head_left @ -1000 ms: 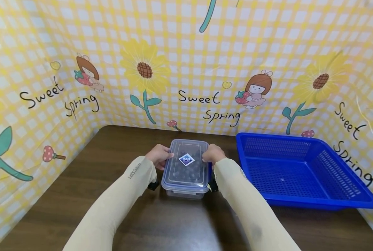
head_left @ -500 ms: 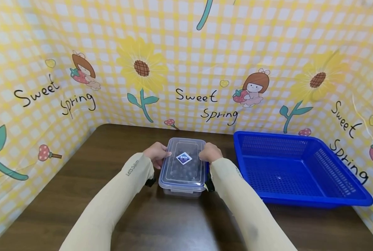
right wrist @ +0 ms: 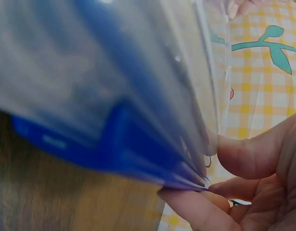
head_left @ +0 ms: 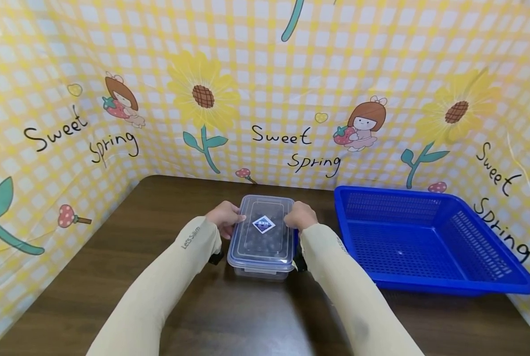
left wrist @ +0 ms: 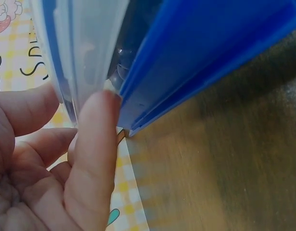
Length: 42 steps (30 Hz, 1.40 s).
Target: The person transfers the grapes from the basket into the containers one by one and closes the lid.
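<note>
A clear plastic food storage box (head_left: 259,273) stands on the table, its lid (head_left: 269,206) on top with a blue seal line and a diamond label. Dark round pieces show through the lid. My left hand (head_left: 223,217) pinches the lid's left edge, thumb on top; in the left wrist view the fingers (left wrist: 92,154) press the side below the rim, beside a blue panel (left wrist: 201,53). Opposite it, my right hand (head_left: 301,216) grips the right edge. The right wrist view shows its thumb (right wrist: 249,156) and fingers around the corner, with a blue part (right wrist: 143,149) between.
To the right of the box sits a large blue perforated plastic basket (head_left: 425,284), close to my right sleeve (head_left: 336,267). A yellow checked cloth (head_left: 265,89) with printed flowers rises behind the brown wooden table (head_left: 229,321) and along both sides.
My right hand's fingers have curled closer over the lid's right edge. The box and my left hand keep their places; the head view has shifted slightly.
</note>
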{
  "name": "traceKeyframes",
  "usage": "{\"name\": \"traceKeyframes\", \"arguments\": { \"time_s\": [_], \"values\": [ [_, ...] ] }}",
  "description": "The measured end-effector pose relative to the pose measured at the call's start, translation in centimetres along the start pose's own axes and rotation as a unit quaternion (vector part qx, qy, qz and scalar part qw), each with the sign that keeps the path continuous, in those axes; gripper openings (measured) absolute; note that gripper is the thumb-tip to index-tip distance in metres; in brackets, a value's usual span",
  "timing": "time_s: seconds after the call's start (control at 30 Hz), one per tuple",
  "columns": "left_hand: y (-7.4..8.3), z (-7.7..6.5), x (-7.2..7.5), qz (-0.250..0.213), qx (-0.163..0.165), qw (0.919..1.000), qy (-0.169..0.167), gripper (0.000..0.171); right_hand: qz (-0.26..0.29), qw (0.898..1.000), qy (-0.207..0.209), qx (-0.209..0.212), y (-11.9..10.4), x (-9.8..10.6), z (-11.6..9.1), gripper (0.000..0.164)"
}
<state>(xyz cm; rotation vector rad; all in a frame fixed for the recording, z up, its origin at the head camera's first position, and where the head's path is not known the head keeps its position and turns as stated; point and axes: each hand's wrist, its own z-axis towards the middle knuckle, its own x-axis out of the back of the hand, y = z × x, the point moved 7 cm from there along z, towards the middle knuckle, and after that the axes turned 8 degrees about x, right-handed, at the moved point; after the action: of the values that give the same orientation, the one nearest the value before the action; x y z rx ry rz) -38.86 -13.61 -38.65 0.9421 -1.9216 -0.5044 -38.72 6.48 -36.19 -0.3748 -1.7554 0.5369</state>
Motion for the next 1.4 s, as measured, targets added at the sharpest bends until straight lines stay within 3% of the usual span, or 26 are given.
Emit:
{"name": "traceKeyframes", "arguments": {
  "time_s": [0.17,0.3,0.57,0.73,1.03,1.3,1.4],
  "values": [
    [0.0,0.0,0.1,0.009,-0.009,0.9999,0.011,0.034,-0.027,0.999,-0.020,0.017,-0.5,0.0,0.1,0.033],
    [-0.5,0.1,0.2,0.022,-0.015,0.9995,0.018,0.047,-0.032,0.999,-0.027,0.008,-0.4,-0.1,0.2,0.031],
    [-2.1,0.4,-0.5,0.003,-0.009,0.9999,-0.013,0.069,-0.064,0.997,-0.026,0.034,-1.0,-0.2,0.0,0.020],
    [-1.8,0.6,-1.3,-0.007,-0.018,0.9993,-0.031,0.070,-0.060,0.998,-0.025,0.028,-0.5,0.0,-0.2,0.011],
    [-2.1,0.6,-1.0,-0.022,-0.005,0.9989,-0.042,0.074,-0.052,0.997,-0.038,0.032,-0.5,-0.3,0.1,0.022],
    [-3.3,1.0,-1.3,-0.104,0.040,0.9882,-0.105,0.073,-0.017,0.998,-0.064,0.013,-0.1,-0.9,0.5,0.042],
    [-3.3,1.1,-1.2,-0.104,0.044,0.9874,-0.111,0.069,-0.001,0.997,-0.071,0.005,0.0,-1.0,0.7,0.046]
  ]
}}
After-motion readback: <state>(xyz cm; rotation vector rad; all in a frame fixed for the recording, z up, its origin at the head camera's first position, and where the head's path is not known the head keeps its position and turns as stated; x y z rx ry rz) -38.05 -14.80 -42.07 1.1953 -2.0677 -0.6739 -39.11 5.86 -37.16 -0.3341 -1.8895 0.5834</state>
